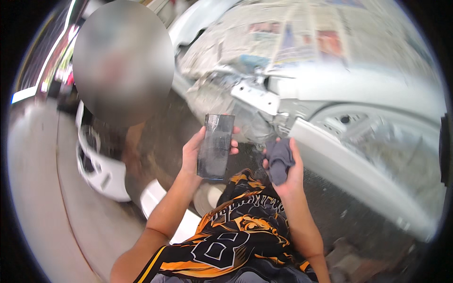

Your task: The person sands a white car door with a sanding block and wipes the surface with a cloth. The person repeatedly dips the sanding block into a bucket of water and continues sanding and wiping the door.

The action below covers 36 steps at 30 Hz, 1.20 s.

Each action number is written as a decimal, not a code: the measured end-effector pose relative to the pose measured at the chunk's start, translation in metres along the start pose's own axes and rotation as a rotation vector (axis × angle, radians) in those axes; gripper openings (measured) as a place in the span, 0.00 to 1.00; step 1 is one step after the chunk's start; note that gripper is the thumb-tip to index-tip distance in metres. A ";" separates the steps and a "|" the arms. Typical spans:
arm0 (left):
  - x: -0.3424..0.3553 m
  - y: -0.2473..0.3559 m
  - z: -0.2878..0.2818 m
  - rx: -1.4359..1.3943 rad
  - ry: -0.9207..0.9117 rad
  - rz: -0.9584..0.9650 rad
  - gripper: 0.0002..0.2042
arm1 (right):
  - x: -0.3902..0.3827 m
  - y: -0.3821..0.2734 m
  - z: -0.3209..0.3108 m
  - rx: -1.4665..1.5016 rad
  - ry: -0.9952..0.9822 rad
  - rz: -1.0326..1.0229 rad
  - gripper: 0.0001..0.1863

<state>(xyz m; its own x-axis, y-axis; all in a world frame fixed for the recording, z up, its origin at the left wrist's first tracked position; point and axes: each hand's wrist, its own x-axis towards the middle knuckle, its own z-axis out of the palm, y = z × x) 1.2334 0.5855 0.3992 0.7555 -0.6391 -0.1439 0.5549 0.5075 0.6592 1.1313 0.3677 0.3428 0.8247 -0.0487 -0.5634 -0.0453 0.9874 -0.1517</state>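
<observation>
Closest to us was our black-and-orange jersey (236, 236). Beyond it, on the left, our left hand (190, 153) was closed around a dark, flat rectangular slab (216, 151), fingertips showing past its right edge. Our right hand (293, 174) was half curled, cupping a bunched grey cloth (280, 160), apart from the slab. Printed paper (292, 33) covered part of a white vehicle body (339, 85) on the far side; a white curved part (111, 178) stood at left.

There're 2 hands (190, 158) (296, 174), 1 blk slab (216, 147) & 1 gry cloth (279, 162).
</observation>
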 end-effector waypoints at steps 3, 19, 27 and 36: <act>-0.064 -0.036 -0.042 -0.015 0.267 0.073 0.28 | 0.006 0.004 -0.063 -0.151 -0.008 0.263 0.20; -0.344 -0.369 -0.497 1.008 1.275 -0.640 0.31 | 0.002 0.005 -0.412 -0.219 0.464 0.777 0.28; -0.283 -0.553 -0.760 1.624 0.934 -1.097 0.23 | -0.027 0.054 -0.496 0.045 0.422 0.718 0.30; -0.307 -0.487 -0.698 -0.354 1.206 -0.235 0.21 | -0.028 0.104 -0.470 -0.463 0.678 0.618 0.27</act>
<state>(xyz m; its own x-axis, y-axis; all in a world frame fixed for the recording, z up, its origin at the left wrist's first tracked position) 0.9742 0.9382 -0.3927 0.3604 0.0981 -0.9276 0.6387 0.6988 0.3221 0.8383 0.4013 -0.0391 0.0987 0.2319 -0.9677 -0.6851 0.7211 0.1029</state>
